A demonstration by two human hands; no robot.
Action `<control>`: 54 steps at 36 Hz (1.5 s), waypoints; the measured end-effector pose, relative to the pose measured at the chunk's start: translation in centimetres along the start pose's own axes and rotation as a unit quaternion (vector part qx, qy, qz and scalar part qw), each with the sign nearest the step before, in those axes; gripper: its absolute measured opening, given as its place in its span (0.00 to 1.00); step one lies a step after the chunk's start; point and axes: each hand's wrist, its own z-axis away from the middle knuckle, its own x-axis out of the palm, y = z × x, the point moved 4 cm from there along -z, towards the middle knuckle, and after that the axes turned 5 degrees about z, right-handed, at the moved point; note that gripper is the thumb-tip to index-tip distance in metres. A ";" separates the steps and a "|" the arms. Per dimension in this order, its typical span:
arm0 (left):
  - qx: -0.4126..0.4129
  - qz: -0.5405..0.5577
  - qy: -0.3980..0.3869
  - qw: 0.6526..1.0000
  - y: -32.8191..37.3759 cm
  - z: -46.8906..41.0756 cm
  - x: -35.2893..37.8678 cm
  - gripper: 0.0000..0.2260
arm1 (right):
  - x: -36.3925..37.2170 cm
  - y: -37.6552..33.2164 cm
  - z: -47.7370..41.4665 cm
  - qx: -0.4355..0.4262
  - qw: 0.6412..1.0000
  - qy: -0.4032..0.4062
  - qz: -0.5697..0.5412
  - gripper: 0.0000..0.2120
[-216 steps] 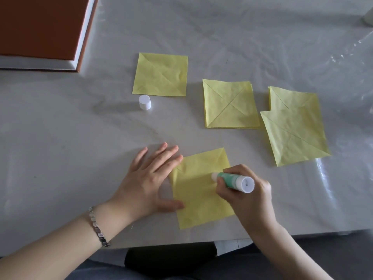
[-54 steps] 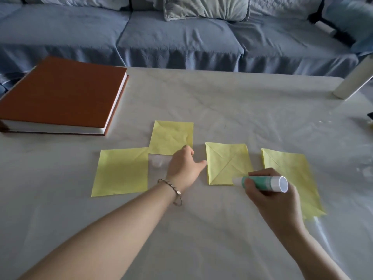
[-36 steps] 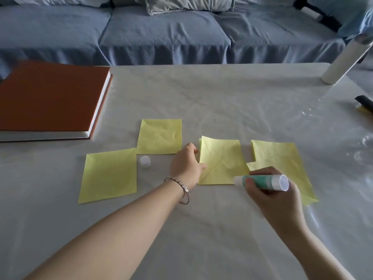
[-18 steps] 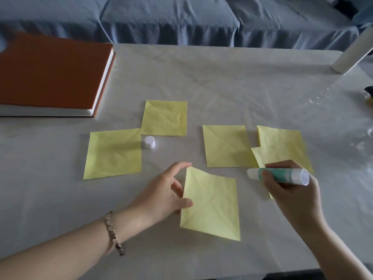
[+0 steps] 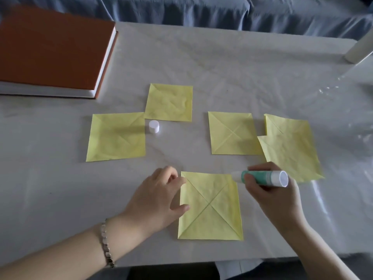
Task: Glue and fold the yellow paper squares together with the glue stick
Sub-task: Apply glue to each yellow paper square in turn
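The light is soft and dim, daylight-like, and seems to come from the far right: the table (image 5: 222, 63) covering gleams with glare patches beyond and right of the right hand (image 5: 276, 197). Shadows are faint, falling left of the left hand (image 5: 155, 199). Detail is slightly soft overall, the sofa (image 5: 222, 11) beyond both hands smeared, and straight edges bow outward.

A pale surface (image 5: 212, 63) under wrinkled clear plastic fills the view. Beyond its far edge runs a blue fabric sofa (image 5: 201, 11). Soft daylight glints at right.
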 end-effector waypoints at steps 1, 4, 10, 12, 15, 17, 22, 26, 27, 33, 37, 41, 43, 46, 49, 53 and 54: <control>0.035 0.000 0.019 0.999 -0.2 0.2 0.4 0.23 | 0.2 0.0 0.1 0.001 1.000 -0.003 -0.001 0.10; 0.095 -0.034 -0.015 0.995 -1.0 0.8 2.4 0.29 | 0.8 -0.1 0.4 0.000 1.000 -0.018 -0.011 0.12; 0.110 -0.054 -0.028 0.992 -2.3 1.7 3.4 0.33 | 3.3 -0.3 1.3 0.008 0.997 -0.073 -0.025 0.10; 0.120 -0.043 -0.011 0.992 -2.6 1.9 3.4 0.33 | 4.4 -0.2 1.5 0.013 0.996 -0.089 -0.012 0.09; 0.127 -0.026 0.007 0.992 -2.8 1.8 3.4 0.33 | 6.1 -0.2 1.6 0.016 0.994 -0.107 0.004 0.07; 0.120 -0.012 0.018 0.992 -2.8 1.8 3.3 0.33 | 6.9 -0.3 1.6 0.015 0.994 -0.110 0.010 0.07; 0.121 -0.010 0.035 0.992 -3.0 1.8 3.3 0.33 | 7.9 -0.9 1.3 -0.002 0.994 -0.105 0.029 0.06; 0.125 -0.007 0.047 0.991 -3.0 1.9 3.3 0.34 | 8.4 -1.9 1.3 -0.045 0.993 -0.090 0.062 0.07; 0.124 -0.006 0.048 0.991 -3.0 1.9 3.3 0.34 | 8.6 -2.0 1.3 -0.055 0.992 -0.088 0.067 0.08; 0.119 -0.007 0.053 0.991 -3.2 2.0 3.4 0.34 | 9.3 -2.0 1.1 -0.091 0.988 -0.085 0.091 0.08; 0.117 -0.007 0.056 0.992 -3.2 2.0 3.4 0.33 | 10.0 -2.6 0.8 -0.116 0.985 -0.082 0.100 0.09; 0.115 -0.006 0.058 0.992 -3.1 2.0 3.3 0.33 | 10.1 -2.9 0.6 -0.125 0.981 -0.094 0.111 0.09; 0.115 -0.001 0.059 0.992 -3.1 2.0 3.2 0.34 | 10.0 -2.9 0.7 -0.127 0.980 -0.107 0.108 0.09; 0.110 0.008 0.057 0.992 -3.1 2.0 3.2 0.34 | 9.6 -2.7 1.1 -0.133 0.978 -0.129 0.100 0.08; 0.110 0.017 0.057 0.992 -3.2 2.0 3.2 0.30 | 9.2 -2.2 1.9 -0.137 0.975 -0.150 0.089 0.07; 0.116 0.017 0.076 0.990 -3.1 1.7 3.3 0.27 | 8.9 -2.1 2.5 -0.156 0.971 -0.160 0.088 0.07; 0.116 0.017 0.082 0.990 -3.1 1.6 3.2 0.27 | 8.9 -2.1 2.4 -0.161 0.970 -0.158 0.090 0.07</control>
